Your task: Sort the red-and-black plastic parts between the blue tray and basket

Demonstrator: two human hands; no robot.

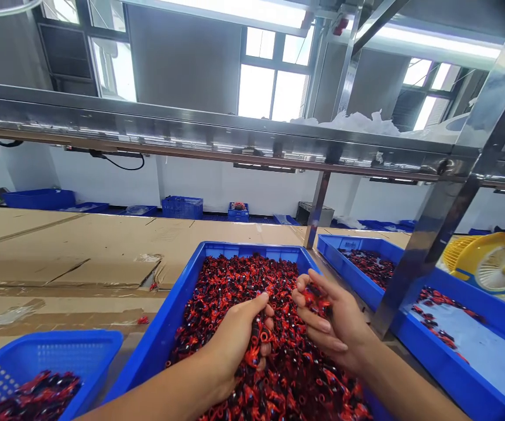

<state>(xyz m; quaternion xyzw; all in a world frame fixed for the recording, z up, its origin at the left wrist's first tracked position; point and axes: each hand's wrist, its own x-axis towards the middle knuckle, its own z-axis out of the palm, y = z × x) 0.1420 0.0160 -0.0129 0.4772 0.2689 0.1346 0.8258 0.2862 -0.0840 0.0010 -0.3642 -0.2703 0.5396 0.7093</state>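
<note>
Cupping red-black parts (263,336), the firmly curled left hand (237,328) and loosely curled right hand (342,316) hover, the blue tray (164,316) beneath likely catching strays.

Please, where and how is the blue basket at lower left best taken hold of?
Probably grip the blue basket by its right rim, from above, with the left hand once emptied: that rim stands above the red-and-black pieces inside and lies nearest that hand.
</note>
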